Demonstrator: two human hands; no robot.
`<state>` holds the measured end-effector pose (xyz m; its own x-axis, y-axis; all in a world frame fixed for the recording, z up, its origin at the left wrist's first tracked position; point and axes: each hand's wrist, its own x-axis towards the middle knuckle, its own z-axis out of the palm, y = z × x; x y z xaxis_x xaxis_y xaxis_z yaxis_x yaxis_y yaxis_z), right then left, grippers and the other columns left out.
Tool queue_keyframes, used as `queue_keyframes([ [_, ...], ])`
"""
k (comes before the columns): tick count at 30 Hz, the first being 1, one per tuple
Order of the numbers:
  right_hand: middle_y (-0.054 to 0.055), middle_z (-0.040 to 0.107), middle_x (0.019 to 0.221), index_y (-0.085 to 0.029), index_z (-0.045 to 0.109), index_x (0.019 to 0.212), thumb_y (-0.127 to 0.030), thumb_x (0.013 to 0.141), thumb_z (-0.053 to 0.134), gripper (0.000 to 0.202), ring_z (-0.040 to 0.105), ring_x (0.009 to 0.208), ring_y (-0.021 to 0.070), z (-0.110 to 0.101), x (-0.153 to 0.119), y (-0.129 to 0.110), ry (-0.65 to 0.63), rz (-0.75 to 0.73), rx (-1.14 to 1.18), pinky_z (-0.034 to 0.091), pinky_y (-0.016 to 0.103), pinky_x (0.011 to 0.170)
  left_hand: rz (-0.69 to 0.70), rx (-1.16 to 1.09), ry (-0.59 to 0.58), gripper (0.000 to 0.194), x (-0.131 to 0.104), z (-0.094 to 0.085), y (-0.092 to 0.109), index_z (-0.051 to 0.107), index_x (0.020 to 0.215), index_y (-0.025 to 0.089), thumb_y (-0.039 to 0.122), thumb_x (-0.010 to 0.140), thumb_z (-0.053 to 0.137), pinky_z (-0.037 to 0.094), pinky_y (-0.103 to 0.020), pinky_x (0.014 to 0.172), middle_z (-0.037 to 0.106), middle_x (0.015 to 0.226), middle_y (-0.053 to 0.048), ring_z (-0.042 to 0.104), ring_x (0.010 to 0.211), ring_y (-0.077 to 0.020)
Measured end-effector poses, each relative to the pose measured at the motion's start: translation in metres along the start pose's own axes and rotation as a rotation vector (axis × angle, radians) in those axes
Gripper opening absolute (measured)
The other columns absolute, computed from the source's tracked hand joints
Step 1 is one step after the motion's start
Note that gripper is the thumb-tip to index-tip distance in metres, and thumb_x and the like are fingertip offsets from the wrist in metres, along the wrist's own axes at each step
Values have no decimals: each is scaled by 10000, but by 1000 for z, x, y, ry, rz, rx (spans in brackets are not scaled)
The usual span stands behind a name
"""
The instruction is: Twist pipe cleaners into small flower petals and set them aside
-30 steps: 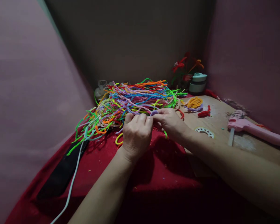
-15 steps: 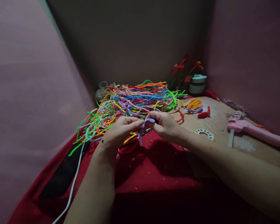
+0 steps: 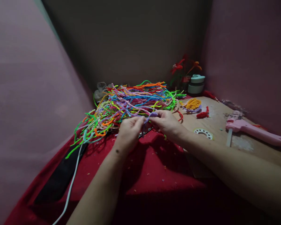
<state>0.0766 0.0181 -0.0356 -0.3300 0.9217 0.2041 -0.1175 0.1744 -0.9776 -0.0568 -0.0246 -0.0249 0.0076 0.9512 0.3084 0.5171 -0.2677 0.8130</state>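
Between my two hands is a short purple pipe cleaner, bent, with one end hanging down. My left hand pinches it from the left, thumb against the fingers. My right hand grips its upper part from the right with curled fingers. Both hands are raised over the red cloth, and their fingertips nearly meet. Just behind them lies a large heap of many-coloured pipe cleaners. A dark tool, partly hidden by the hands, lies beneath them; its kind is unclear.
To the right, a pink glue gun rests on a brown board, near a white ring with holes and coiled yellow pipe cleaners. A mint-lidded jar stands behind. At left are a black flat object and a white cable.
My left hand has turned and its wrist has shifted right. The purple pipe cleaner has risen slightly, still between both hands. The view has shifted a little.
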Motion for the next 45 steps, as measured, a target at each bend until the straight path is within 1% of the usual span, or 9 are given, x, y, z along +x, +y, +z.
queue_keyframes([
  [3,-62,432,504,-155,481,631,-206,693,547,104,328,438,46,0,-3,-5,-47,-63,14,254,208,446,-281,-603,-240,254,5,-16,-6,652,826,96,325,764,562,483,-292,661,660,676,-77,617,636,-166],
  [7,-33,499,560,-153,479,655,-205,733,513,99,359,455,48,0,-6,-8,-100,-97,23,271,207,452,-384,-733,-359,196,5,-23,-8,651,821,92,266,742,609,432,-198,546,618,644,-46,545,530,-84],
  [10,-46,466,524,-153,485,634,-197,716,520,100,336,448,48,0,-4,-5,-54,-89,-25,250,210,446,-281,-464,-322,184,2,-16,-3,624,775,115,291,763,570,404,-196,514,592,623,-26,499,488,-73],
  [17,-74,354,422,-171,452,551,-184,646,525,121,280,396,57,-2,2,0,24,66,74,197,235,417,160,543,53,200,-5,9,-1,603,864,146,196,816,415,380,-280,632,629,755,-83,560,659,-171],
  [27,-33,498,570,-131,568,666,-396,543,733,335,375,487,62,-1,0,4,-41,25,277,280,233,488,64,254,-49,221,-5,7,6,519,690,172,248,841,377,394,-198,509,548,550,9,500,476,-102],
  [34,-42,475,548,-136,542,635,-300,646,623,183,366,496,61,1,0,7,39,-19,184,289,214,479,97,862,8,281,-9,23,1,518,1024,103,121,798,352,438,-305,600,647,725,-116,635,669,-235],
  [37,-45,470,492,-137,532,618,-246,653,593,129,368,437,58,-1,2,4,59,20,201,265,210,431,99,585,-102,416,-5,11,-3,489,1132,144,86,725,425,461,-309,677,665,841,-96,637,772,-219],
  [40,-57,437,429,-142,525,601,-195,641,579,86,329,369,49,-1,3,2,17,75,201,219,208,385,-19,127,29,327,0,-4,-2,547,1052,139,126,739,454,473,-284,705,656,887,-80,620,772,-170],
  [45,-53,434,431,-140,523,561,-242,658,606,164,335,365,43,2,-4,3,-205,112,166,237,204,378,-79,-330,-5,264,1,-6,7,634,895,131,324,714,619,460,-226,619,629,740,-14,563,647,-120],
])
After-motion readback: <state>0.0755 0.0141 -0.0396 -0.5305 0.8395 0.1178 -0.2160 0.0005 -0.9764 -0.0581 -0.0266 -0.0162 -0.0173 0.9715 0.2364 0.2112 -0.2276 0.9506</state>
